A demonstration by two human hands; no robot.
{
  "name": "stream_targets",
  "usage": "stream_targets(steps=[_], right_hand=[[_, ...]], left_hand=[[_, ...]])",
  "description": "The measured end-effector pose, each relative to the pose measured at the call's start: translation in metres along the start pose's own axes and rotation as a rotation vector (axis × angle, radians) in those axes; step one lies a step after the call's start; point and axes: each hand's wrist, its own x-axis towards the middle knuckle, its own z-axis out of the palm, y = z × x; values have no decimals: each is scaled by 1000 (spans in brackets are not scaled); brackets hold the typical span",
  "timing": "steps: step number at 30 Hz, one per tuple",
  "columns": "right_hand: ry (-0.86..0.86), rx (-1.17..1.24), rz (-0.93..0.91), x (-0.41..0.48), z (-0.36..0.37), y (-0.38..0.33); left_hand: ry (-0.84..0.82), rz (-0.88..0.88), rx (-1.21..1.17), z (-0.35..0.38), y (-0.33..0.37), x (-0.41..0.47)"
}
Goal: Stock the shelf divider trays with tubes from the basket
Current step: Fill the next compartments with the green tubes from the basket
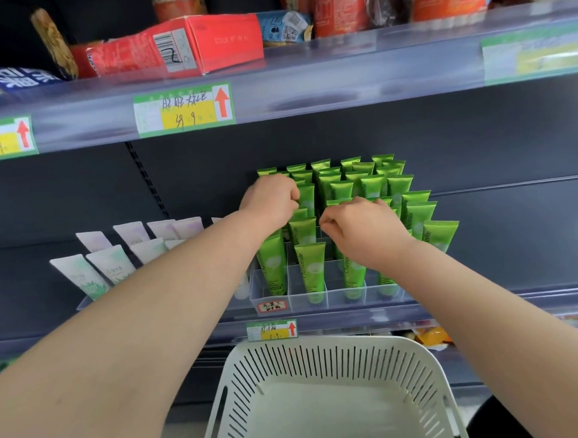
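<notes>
My left hand (pixel 270 199) and right hand (pixel 364 227) curl among the green tubes (pixel 311 267) in one divider tray (pixel 337 299); whether they grip, I cannot tell. Four tubes line its front edge. One basket (pixel 319 344) sits below.

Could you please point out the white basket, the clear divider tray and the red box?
white basket (pixel 320 360), head view, slotted back wall.
clear divider tray (pixel 337 301), head view, bare front wall.
red box (pixel 227 39), head view, right end face.

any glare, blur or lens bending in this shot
Head view: the wide-angle lens bows the clear plastic upper shelf strip, which also carries pale glare smears; the red cardboard box above it is slightly soft; the green plastic tubes are sharp enough to read; lighting even, shadows faint.
</notes>
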Motion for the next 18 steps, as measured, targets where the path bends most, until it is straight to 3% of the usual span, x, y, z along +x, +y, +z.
stream_targets(steps=[8,18], right_hand=[[44,14,36,-4,7,16],[52,63,46,0,4,12]], left_hand=[[-20,4,99,16,4,16],[11,2,-54,17,3,22]])
